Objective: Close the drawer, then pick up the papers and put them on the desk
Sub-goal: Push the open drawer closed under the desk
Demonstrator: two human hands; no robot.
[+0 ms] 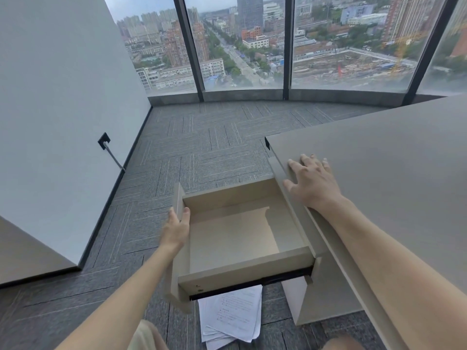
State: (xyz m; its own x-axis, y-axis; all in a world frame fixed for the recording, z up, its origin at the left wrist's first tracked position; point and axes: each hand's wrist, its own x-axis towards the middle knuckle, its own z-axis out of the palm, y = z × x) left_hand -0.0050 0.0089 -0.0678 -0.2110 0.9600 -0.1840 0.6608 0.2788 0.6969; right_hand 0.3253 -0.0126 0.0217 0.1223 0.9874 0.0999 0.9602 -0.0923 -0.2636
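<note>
A beige drawer [242,271] stands pulled far out of the grey desk [391,160], and nothing lies inside it. My left hand [177,229] grips the top edge of the drawer front, thumb inside and fingers on the outer face. My right hand [313,183] rests flat on the desk's top near its left edge, fingers spread. White printed papers [231,318] lie in a loose pile on the carpet under the drawer's near side, partly hidden by it.
Grey carpet tiles [202,152] run to tall windows [240,46] at the back. A white wall [58,109] on the left carries a black socket with a cable [111,152]. My knees show at the bottom edge.
</note>
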